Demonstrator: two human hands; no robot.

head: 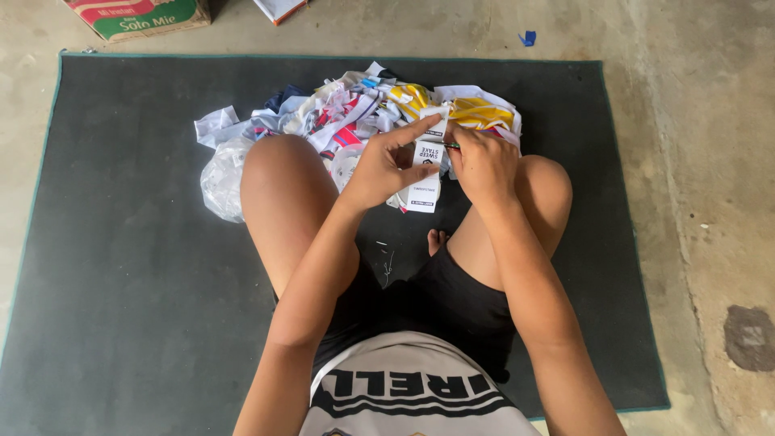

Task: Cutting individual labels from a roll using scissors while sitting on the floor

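Pinching a white rectangular paper tag (425,173) between both hands — left hand (386,168) and right hand (483,164) closed on it — long axis near-to-far, before the far clothing pile (355,113).

The right hand (484,165) covers the right edge of the white card tag (425,173), and whatever thin green-and-red thing it pinches there is too small to tell. Beyond the tag, the lower layers of the cloth pile (355,109) lie buried. Far from the tag, the cardboard box (137,16) is cut off by the top edge.
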